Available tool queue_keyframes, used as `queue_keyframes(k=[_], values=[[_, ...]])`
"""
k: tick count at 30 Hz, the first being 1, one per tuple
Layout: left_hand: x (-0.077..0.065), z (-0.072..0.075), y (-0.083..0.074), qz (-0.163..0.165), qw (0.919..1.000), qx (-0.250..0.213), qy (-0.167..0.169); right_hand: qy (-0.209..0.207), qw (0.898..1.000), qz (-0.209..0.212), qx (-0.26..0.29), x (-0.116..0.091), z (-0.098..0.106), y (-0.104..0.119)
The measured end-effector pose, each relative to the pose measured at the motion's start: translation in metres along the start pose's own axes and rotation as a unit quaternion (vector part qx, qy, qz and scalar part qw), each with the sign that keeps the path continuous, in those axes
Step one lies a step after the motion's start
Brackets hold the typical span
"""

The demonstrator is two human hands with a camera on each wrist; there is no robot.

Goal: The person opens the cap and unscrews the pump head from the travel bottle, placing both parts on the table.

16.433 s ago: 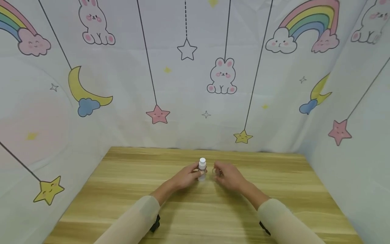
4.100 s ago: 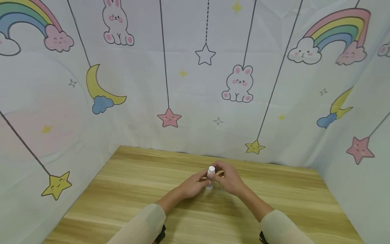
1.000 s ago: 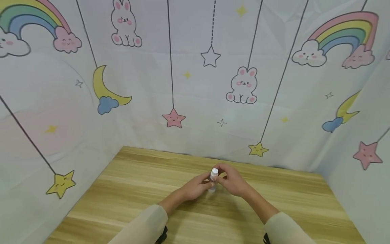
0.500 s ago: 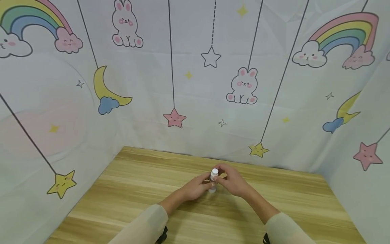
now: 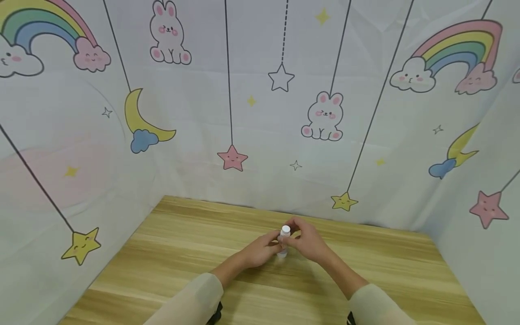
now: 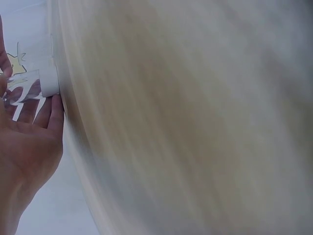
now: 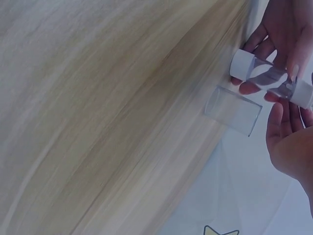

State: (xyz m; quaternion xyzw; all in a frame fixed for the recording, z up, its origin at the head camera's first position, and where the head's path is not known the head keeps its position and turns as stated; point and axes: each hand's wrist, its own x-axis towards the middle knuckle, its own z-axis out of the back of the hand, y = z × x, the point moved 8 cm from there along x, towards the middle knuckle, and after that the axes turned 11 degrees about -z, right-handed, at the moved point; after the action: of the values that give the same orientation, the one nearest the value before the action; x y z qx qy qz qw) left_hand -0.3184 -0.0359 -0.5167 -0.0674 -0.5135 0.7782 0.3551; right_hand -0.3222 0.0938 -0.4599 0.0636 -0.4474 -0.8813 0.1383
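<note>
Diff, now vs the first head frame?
Right hand moved left onto the clear cylindrical bottle, now gripping it near its white cap. It has left a clear round piece, probably the transparent cylinder now standing apart from both hands on the wood-grain table. Unchanged: left hand holds the bottle upright, cap on.

Table (image 5: 390, 271): flat top, yellow-brown wood grain, streaks running roughly side to side. Bottle (image 7: 270, 78) stands upright toward the far edge, its white base on the wood. Clear cover (image 7: 234, 111) stands just beside it, apart, visible in the right wrist view.
</note>
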Motion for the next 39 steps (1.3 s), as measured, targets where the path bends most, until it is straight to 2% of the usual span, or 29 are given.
queue_keyframes(k=[8, 39], values=[[-0.0003, 0.0002, -0.0010, 0.002, 1.0000, -0.003, -0.002, -0.019, 1.000, -0.002, -0.013, 0.0016, 0.0012, 0.0028], [-0.0008, -0.0013, 0.0039, 0.005, 1.0000, 0.005, 0.002, 0.002, 0.999, 0.042, -0.017, 0.0003, 0.0012, 0.0079]])
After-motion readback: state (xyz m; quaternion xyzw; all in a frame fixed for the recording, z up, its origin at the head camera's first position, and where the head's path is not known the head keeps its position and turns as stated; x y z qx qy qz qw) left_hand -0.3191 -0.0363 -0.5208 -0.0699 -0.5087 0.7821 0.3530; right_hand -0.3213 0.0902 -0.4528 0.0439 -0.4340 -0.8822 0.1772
